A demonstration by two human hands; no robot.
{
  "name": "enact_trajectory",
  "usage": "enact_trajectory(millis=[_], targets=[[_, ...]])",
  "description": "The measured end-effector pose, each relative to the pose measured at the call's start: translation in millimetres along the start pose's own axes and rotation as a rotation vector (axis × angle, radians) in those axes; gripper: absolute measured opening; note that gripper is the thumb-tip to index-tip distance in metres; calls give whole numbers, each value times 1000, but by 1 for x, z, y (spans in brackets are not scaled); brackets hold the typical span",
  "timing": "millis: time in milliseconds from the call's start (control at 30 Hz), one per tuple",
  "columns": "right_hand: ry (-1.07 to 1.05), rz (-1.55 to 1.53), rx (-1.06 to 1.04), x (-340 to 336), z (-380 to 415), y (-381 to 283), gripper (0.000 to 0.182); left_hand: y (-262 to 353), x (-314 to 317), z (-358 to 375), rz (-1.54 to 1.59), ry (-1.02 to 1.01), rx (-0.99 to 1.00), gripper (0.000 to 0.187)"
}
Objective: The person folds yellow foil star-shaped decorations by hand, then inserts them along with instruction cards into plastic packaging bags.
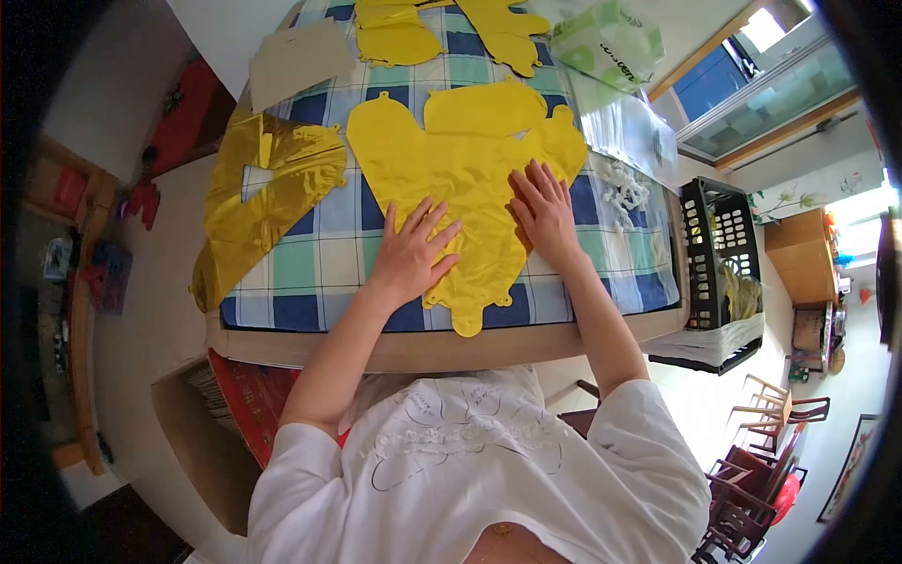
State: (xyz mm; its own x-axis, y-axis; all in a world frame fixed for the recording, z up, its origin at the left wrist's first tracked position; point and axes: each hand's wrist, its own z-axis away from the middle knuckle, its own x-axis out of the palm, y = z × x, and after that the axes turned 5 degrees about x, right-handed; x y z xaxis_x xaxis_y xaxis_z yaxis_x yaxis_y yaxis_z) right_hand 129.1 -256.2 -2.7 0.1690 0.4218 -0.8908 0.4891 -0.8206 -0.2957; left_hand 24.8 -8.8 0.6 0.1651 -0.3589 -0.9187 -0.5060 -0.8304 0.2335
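A flat, uninflated yellow foil balloon [451, 179] with small tabs along its edge lies spread on the checked cloth [310, 305] in front of me. My left hand [413, 252] rests on its lower left part, fingers spread. On its right side lies my right hand [547, 214], palm down with the fingers stretched out and fairly close together. Faint wrinkles run over the balloon between the two hands. To the left, a shiny gold foil sheet [254, 202] with a cut-out hole hangs partly over the cloth's edge.
More yellow foil pieces [399, 42] lie at the far edge beside a grey-beige card [299, 64]. A green and white plastic bag [609, 45], clear plastic sheets [625, 132] and white strings [622, 193] are at right. A black crate [719, 249] stands beyond the table's right side.
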Motion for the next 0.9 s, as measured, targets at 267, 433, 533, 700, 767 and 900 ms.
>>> enact_trajectory(millis=[267,433,533,700,767,900], targets=[[8,-10,4,0,-1,0,44,2,-1,-2,11,20,5,48],[-10,4,13,0,0,-1,45,2,-1,-2,26,21,3,49],[-9,-19,21,-3,0,-1,45,4,-7,-4,57,51,-10,48],[-23,-82,10,-13,-22,0,45,-27,-29,-26,19,121,-22,43],[-10,-69,-37,-17,-49,-3,45,-57,-38,-49,-44,128,-12,37],[-28,-27,-111,-9,-119,-19,43,-128,-38,-110,-55,176,-52,30]])
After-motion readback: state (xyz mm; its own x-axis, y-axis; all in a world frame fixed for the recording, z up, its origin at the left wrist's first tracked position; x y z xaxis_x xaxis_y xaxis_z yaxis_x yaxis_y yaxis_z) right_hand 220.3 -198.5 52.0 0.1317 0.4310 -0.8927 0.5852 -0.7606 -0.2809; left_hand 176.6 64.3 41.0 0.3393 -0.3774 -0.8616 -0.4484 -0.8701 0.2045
